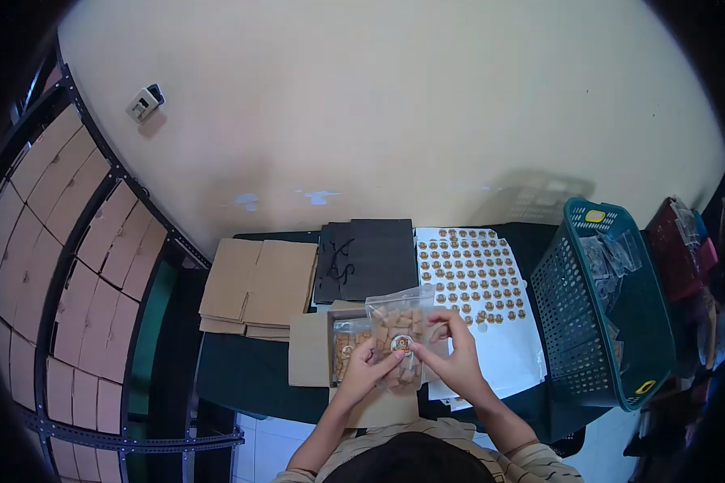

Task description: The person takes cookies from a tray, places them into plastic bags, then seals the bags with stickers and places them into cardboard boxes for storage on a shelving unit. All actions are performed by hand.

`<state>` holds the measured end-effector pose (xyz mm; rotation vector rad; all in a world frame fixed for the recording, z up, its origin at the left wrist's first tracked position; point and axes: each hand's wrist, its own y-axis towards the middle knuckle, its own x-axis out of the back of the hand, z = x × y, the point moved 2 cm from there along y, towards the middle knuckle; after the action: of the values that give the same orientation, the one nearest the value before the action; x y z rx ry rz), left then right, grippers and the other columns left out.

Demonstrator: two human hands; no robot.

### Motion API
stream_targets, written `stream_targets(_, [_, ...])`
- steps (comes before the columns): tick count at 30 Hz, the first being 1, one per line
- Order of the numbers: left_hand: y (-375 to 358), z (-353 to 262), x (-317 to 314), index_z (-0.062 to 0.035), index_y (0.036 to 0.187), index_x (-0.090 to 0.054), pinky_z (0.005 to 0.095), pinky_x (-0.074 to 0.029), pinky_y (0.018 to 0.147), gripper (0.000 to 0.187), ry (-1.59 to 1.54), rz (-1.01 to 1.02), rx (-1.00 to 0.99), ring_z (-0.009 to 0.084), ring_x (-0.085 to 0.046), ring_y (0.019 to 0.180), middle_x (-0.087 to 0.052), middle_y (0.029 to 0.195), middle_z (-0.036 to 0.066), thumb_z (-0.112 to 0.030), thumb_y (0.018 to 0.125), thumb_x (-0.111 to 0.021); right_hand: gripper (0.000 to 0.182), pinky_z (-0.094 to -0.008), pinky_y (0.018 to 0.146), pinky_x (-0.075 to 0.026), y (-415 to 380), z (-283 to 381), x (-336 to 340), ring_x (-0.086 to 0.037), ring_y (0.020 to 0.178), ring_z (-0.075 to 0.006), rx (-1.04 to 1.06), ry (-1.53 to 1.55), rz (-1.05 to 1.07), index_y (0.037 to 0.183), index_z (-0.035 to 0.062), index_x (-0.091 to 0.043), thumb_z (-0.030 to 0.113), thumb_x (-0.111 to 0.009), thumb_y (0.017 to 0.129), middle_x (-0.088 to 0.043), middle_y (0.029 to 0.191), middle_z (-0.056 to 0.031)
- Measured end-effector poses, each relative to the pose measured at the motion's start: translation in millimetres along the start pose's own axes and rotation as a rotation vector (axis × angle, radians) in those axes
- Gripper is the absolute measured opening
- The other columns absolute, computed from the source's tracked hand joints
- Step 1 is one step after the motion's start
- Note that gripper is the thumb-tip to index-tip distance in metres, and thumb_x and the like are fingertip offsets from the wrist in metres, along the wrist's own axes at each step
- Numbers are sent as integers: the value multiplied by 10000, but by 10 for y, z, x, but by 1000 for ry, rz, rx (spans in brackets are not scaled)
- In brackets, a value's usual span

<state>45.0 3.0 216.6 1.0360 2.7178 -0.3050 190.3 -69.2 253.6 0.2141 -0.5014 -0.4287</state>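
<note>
A clear plastic bag (395, 315) filled with small light-brown pieces is tilted up in front of me. My left hand (365, 372) grips its lower left side, with the thumb across the front. At the lower right my right hand (457, 361) is closed on the same bag, thumb at the edge of a round sticker (402, 344); its index finger is bent beside the bag. Below and to the left is an open cardboard box (309, 351) with its flaps spread. Inside lies another filled bag (348, 338), partly covered by my left hand and the raised bag.
A sheet of round stickers (491, 346) lies to the right, beside a green basket (549, 302) holding plastic bags. Flattened cardboard boxes (275, 278) and black sheets (379, 262) lie at the back. A rack of cartons (80, 314) stands left.
</note>
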Motion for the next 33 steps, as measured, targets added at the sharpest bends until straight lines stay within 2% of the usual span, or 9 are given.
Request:
stream_targets(3, [5,60,60,1,986,-543,202,-453,680,225,48,-17,72,54,-552,793,-598,907,37,-104,813,-642,626,-241,688,-436,-33,-60,-18,-535,758,-107,-26,1,-90,1207,21,-350,83,-720,705,-542,969,-57])
stream_targets(6, [23,142,96,-2,985,-543,205,-452,681,223,5,22,44,51,-549,798,-595,904,29,-100,812,-643,591,-268,724,-486,-110,-233,-192,-583,839,-152,-214,467,42,1191,4,-370,120,-720,730,-532,1031,-105])
stream_targets(7, [15,113,69,-2,985,-543,205,-452,681,223,5,23,45,51,-549,798,-595,904,29,-100,812,-643,438,-255,782,-490,-118,-175,-200,-574,927,-145,-245,607,76,1139,-22,-415,53,-657,782,-550,1030,-111])
stream_targets(13, [-16,-13,13,1,1023,-530,213,-460,727,256,-18,75,69,67,-557,848,-583,946,30,-83,808,-642,248,-236,768,-484,-160,-284,-262,-567,903,-112,-279,660,12,1027,-37,-494,8,-606,811,-580,977,-90])
stream_targets(15, [-27,-121,-65,-29,954,-554,145,-363,514,215,-103,59,-14,-3,-491,631,-565,751,-39,-105,788,-669,253,-230,760,-481,-181,-304,-278,-567,894,-108,-294,683,-5,1032,-35,-493,11,-608,811,-580,978,-86])
stream_targets(19, [11,29,-45,-24,983,-567,147,-347,502,226,-80,1,-35,-6,-480,614,-565,739,-41,-117,799,-659,250,-226,761,-467,-190,-211,-279,-561,888,-105,-287,667,-40,1022,-28,-493,19,-614,808,-577,972,-77])
stream_targets(24, [87,263,9,-43,809,-548,162,-260,446,153,29,-105,-89,-20,-362,537,-451,646,-80,-161,823,-644,258,-214,755,-446,-186,-241,-331,-544,896,-91,-194,686,-100,1008,-21,-488,30,-629,799,-572,958,-67])
stream_targets(30, [11,22,-35,-18,914,-562,153,-355,508,140,13,-2,-51,-9,-462,619,-552,752,-38,-139,853,-598,273,-250,830,-453,-163,-233,-262,-549,952,-120,-274,576,-10,1059,-50,-484,-38,-576,803,-565,1030,-96])
stream_targets(33, [4,-12,-23,-7,997,-557,157,-384,543,183,20,36,-55,-4,-488,653,-586,823,-21,-125,859,-585,211,-219,736,-469,-123,-209,-216,-558,877,-79,-242,627,8,995,-28,-515,-4,-606,806,-594,943,-54])
